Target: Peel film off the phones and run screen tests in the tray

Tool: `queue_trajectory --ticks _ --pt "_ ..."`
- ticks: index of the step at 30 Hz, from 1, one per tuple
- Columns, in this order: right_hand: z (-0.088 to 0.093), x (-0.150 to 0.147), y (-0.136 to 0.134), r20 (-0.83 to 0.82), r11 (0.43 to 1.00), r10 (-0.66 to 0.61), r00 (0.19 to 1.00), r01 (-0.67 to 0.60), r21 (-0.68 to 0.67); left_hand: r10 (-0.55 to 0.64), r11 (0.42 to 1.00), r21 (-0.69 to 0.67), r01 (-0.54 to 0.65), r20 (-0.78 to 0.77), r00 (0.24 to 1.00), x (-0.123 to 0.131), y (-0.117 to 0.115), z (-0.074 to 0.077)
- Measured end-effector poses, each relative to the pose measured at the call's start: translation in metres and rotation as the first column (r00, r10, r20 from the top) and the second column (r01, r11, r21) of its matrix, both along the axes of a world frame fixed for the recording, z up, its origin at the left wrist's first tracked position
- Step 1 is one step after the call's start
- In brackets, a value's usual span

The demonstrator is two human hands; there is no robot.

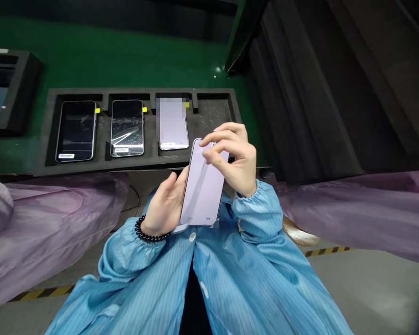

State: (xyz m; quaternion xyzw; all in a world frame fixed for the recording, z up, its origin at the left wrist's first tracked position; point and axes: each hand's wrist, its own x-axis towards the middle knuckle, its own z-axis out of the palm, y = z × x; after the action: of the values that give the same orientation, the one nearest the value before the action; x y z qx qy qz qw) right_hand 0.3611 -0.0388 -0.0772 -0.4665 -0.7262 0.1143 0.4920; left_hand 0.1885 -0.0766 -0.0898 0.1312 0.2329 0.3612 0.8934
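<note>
Held phone (203, 186); three in tray (212, 116)

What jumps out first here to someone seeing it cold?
The lit phone at centre, held upright by the left hand while the right hand pinches at its top edge with its fingers. Behind it, a dark foam tray on the green surface holds three more phones: two with dark screens on the left, one lit beside them.
</note>
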Motion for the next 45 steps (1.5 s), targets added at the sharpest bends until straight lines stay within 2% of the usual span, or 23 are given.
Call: queue_trajectory --ticks 3,8,19,24,30,35,39,45 --pt "-0.005 0.000 0.003 -0.071 0.996 -0.060 0.996 0.056 -0.063 -0.054 0.997 -0.049 0.055 0.026 0.998 -0.003 -0.001 0.000" --pt "-0.014 0.003 0.001 -0.124 0.992 -0.053 0.991 0.038 -0.121 -0.093 0.993 -0.067 0.098 0.076 0.993 -0.008 -0.001 0.001" --pt "-0.014 -0.002 0.001 -0.211 0.992 -0.032 0.977 0.005 -0.125 -0.040 0.982 -0.179 0.056 0.091 0.995 -0.007 0.002 0.012" --pt "-0.010 -0.004 -0.001 -0.096 0.967 -0.120 0.988 0.094 -0.238 -0.082 0.983 -0.161 0.091 0.060 0.995 -0.007 0.001 0.013" --pt "-0.011 -0.004 0.000 -0.248 0.993 -0.006 0.969 -0.024 -0.116 -0.064 0.984 -0.168 0.064 0.007 0.998 -0.008 0.002 0.013" --pt "-0.007 -0.001 -0.003 -0.165 0.982 -0.066 0.984 0.035 -0.184 -0.100 0.982 -0.157 0.104 0.031 0.994 -0.009 0.002 0.012" --pt "-0.003 0.001 -0.005 -0.042 0.972 -0.092 0.995 0.081 -0.220 -0.130 0.987 -0.096 0.127 -0.029 0.991 -0.012 0.002 0.012" --pt "-0.003 0.002 -0.002 -0.150 0.971 -0.099 0.984 0.063 -0.231 -0.164 0.986 -0.049 0.161 -0.061 0.985 -0.012 0.003 0.014"
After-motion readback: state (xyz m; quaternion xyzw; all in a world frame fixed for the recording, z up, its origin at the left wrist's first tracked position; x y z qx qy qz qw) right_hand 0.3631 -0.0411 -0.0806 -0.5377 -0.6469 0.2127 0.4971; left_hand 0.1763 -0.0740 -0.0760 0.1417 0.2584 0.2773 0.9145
